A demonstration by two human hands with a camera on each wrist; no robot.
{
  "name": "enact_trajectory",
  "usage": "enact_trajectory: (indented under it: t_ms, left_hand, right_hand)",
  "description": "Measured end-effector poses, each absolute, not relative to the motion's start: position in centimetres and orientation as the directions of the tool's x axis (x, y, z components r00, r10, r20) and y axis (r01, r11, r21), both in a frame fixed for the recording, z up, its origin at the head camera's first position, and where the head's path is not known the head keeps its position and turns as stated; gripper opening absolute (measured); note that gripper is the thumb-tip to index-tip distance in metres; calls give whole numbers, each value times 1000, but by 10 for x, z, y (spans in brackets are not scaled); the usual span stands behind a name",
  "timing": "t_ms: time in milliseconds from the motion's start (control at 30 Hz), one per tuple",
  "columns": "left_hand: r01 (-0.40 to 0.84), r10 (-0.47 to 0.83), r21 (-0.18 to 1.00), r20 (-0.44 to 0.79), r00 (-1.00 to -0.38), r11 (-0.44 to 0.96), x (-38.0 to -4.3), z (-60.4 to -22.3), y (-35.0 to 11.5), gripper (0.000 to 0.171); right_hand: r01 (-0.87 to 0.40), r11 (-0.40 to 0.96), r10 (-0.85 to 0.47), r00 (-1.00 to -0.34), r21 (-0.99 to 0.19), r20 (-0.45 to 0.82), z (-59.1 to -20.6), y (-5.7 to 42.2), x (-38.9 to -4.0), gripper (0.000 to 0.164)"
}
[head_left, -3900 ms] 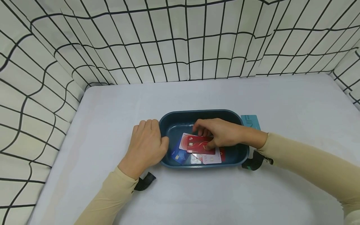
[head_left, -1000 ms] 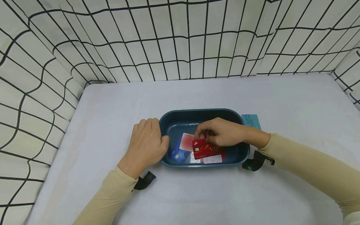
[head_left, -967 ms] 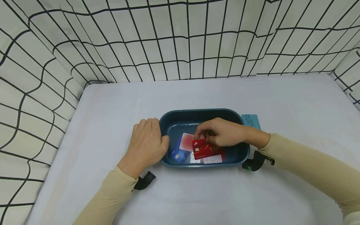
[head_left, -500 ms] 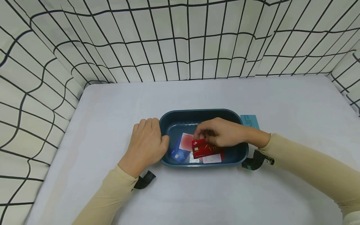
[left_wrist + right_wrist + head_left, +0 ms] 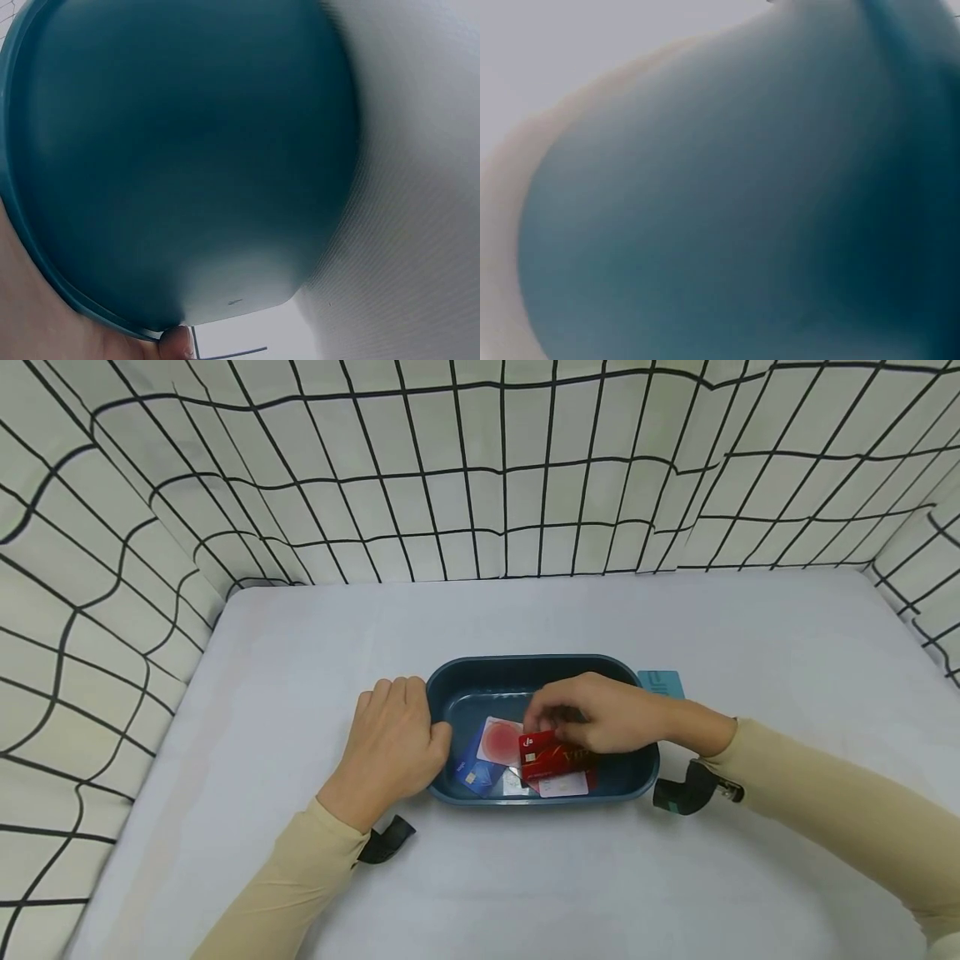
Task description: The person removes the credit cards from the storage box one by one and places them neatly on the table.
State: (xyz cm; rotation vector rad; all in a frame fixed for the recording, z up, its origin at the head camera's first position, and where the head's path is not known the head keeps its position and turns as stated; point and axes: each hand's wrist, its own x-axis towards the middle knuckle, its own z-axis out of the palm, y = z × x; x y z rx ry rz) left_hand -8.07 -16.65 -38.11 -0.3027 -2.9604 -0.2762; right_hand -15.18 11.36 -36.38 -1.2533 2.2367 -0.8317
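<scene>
Black wire grid panels [image 5: 503, 469], some lines bent into loops, rise along the far, left and right edges before a pale backing. The table [image 5: 525, 885] is spread with smooth white cloth, faintly creased. Over it reach two beige fabric sleeves, the left sleeve [image 5: 277, 877] and the right sleeve [image 5: 825, 810]. Between them sits a deep teal plastic tray [image 5: 465, 693], glossy, oblong, round-cornered, with a thin rim. Of the hands, the left hand [image 5: 393, 743] is curled over the tray's left rim, gripping it; the right hand [image 5: 596, 714], fingers bent, pinches the far edge of a shiny red VIP card [image 5: 547, 762] inside the tray, tilted above others. A curved black strap [image 5: 386, 841] shows at the left wrist, another at the right. Flat plastic cards lie overlapping on the tray floor: a blue card [image 5: 474, 772] at left, a white card with a pink disc [image 5: 501, 741], and a whitish card [image 5: 564, 785] nearer. Beside the tray's far right end, a partly covered turquoise card [image 5: 663, 683] lies on the cloth.
</scene>
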Motion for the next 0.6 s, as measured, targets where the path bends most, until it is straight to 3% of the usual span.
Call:
enact_trajectory:
  t_ms: [600]
  left_hand:
    - [215, 186, 170, 175, -967, 962, -80, -381, -165, 20]
  right_hand:
    - [-635, 415, -853, -521, -652, -36, -350, 124, -145, 32]
